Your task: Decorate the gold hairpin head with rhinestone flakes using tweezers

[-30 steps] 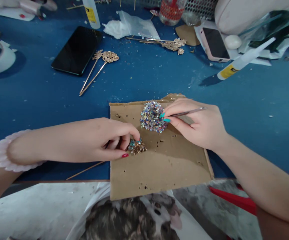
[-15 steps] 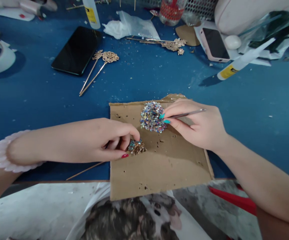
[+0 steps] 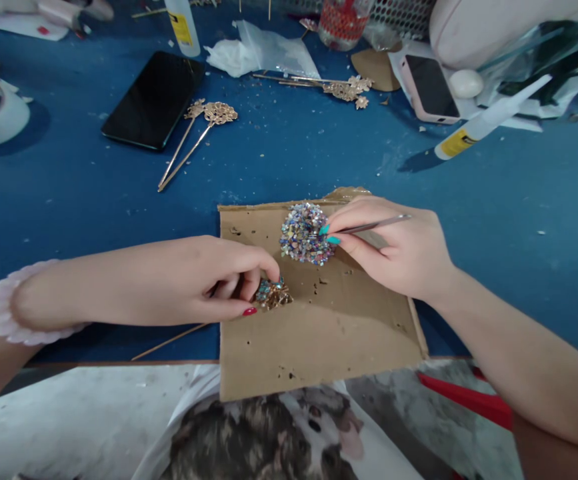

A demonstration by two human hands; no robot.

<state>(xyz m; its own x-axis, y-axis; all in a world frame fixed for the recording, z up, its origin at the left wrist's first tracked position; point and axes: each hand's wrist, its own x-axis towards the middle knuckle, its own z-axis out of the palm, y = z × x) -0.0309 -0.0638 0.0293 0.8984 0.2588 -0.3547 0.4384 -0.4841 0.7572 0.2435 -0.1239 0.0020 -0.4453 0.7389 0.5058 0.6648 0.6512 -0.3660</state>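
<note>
My left hand (image 3: 233, 277) is closed on a gold hairpin (image 3: 276, 297), whose openwork head carries some blue-green stones. A thin gold stem (image 3: 169, 342) emerges below my wrist and seems to belong to it. Fingers cover part of the head. In my right hand (image 3: 393, 250), thumb and forefinger pinch metal tweezers (image 3: 376, 224). Their tips reach into a round heap of small sparkling multicoloured stones (image 3: 306, 233); whether they grip a stone I cannot tell. Heap and hairpin head both lie over a cardboard sheet (image 3: 329, 347) that overhangs the table's front edge.
More gold hairpins (image 3: 219, 113) lie beyond my left hand, beside a black phone (image 3: 153, 100). A glue bottle (image 3: 456, 143) rests at the right, near a pink phone (image 3: 431, 90). White tape (image 3: 13, 123) sits at the far left. A jar (image 3: 343, 27) stands behind.
</note>
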